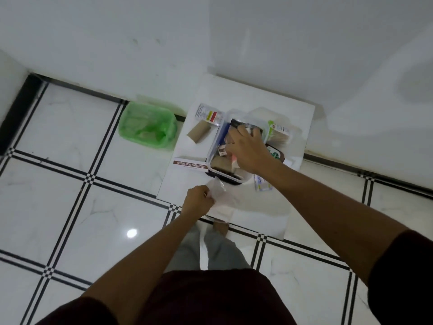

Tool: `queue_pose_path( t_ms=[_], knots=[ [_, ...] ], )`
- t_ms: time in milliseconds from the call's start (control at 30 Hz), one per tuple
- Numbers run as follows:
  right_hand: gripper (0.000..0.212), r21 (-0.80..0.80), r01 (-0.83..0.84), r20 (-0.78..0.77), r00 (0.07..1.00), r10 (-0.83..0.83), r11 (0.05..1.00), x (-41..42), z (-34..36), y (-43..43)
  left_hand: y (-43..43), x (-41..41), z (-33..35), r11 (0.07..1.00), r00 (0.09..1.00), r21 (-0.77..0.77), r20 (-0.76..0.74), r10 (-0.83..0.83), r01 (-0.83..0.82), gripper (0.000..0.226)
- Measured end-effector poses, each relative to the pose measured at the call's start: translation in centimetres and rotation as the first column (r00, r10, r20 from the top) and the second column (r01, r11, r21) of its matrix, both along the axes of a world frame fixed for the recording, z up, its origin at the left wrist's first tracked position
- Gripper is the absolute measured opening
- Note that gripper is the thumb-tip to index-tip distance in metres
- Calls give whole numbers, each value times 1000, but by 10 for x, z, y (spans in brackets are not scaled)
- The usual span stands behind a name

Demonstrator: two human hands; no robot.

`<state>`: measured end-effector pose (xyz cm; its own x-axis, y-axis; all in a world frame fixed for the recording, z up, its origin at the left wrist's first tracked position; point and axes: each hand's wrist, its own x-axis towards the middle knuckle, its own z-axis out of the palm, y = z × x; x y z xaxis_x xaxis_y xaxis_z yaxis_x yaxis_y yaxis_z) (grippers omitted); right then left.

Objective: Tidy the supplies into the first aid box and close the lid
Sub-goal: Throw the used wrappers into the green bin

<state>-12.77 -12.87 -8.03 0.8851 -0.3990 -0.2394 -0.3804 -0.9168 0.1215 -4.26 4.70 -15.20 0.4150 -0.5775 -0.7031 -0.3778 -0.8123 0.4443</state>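
First aid box [216, 146], clear plastic with a dark rim, is sitting open near the middle of a white table [293, 118] set against the wall, partly filled. Going left to right: a green-lined bin [147, 125] is standing on the tiled floor beside the table; a blister card [207, 113] and a brown bandage roll [199, 132] are lying on the table just left of the box; a long ointment carton [191, 164] is resting against the box's near left corner. The person's left hand [198, 200] is pinching a thin clear plastic wrapper [219, 186] at the table's near edge, fingers closed on it. The right hand [249, 151] is reaching into the box, fingers curled around small items; what exactly it is gripping cannot be told. Right of the box, a green-labelled packet [280, 130], a brown bottle [275, 156] and a small sachet [263, 185] are waiting outside it. The box is likely handling as light, stiff and somewhat slippery, best taken by its rim or both long sides; its contents are loose and may shift. The lid is not clearly distinguishable, and the wrist is hiding much of the interior.
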Motion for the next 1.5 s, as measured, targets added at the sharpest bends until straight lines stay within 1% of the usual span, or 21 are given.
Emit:
queue_pose_path(
  t_ms=[100,200,267,333,367,433,500,533,567,633,700,733,767,833,900,1067,1167,1267,1367,1433,1500],
  knots=[
    [28,-95,9,90,996,-1,995,-2,18,-9,4,19,28,998,995,-69,-103,5,-12,7],
    [15,-92,59,183,982,-42,994,4,48,-23,12,51,74,964,941,-170,-304,147,-206,9],
    [10,21,138,235,962,-139,990,14,70,-33,18,76,98,905,877,-217,-406,258,-366,17],
    [11,255,247,283,906,-316,935,30,93,-37,20,103,113,808,806,-257,-449,386,-530,22],
    [11,399,310,312,839,-446,863,41,100,-37,19,117,117,744,762,-274,-460,456,-610,20],
    [22,693,378,298,625,-722,614,70,106,-38,14,147,111,573,628,-278,-483,610,-771,13],
    [32,904,347,99,399,-911,250,99,99,-35,3,175,100,394,451,-222,-504,737,-892,13],
    [31,945,322,-54,323,-945,56,113,89,-31,-2,186,95,301,353,-184,-527,773,-935,17],
    [30,948,307,-168,273,-947,-80,128,77,-26,-7,197,86,206,251,-144,-548,798,-968,19],
    [24,926,314,-283,207,-936,-210,164,46,-13,-10,215,74,43,61,-45,-556,829,-998,14],
    [20,900,296,-372,139,-918,-320,198,19,-1,-13,238,54,-76,-53,-13,-603,796,-997,23],
    [26,883,276,-419,102,-902,-380,217,6,4,-17,254,48,-99,-110,53,-632,767,-994,27],
    [32,863,264,-461,63,-885,-431,239,-9,11,-17,272,37,-26,-57,62,-585,809,-998,24],
    [38,830,278,-501,-9,-866,-483,274,-32,18,-22,307,10,30,12,32,-456,890,-999,10],
    [40,797,301,-525,-80,-847,-523,316,-62,21,-31,354,-21,115,96,31,-363,927,-993,31],
    [41,728,371,-547,-192,-815,-576,401,-147,21,-56,433,-89,472,471,-30,-148,870,-881,34],
    [40,699,371,-564,-238,-791,-611,443,-210,15,-71,470,-156,618,619,-32,-29,785,-785,25],
    [33,667,337,-604,-278,-747,-665,465,-262,10,-83,494,-207,610,611,-31,-53,790,-792,23],
    [42,629,287,-686,-232,-690,-722,482,-320,5,-94,512,-265,650,648,45,-47,760,-759,16],
    [45,583,322,-705,-257,-661,-746,484,-344,6,-97,516,-283,708,708,143,-60,703,-691,30],
    [45,582,454,-655,-231,-720,-675,480,-358,14,-97,515,-296,779,786,156,-25,618,-607,49]
  ],
)
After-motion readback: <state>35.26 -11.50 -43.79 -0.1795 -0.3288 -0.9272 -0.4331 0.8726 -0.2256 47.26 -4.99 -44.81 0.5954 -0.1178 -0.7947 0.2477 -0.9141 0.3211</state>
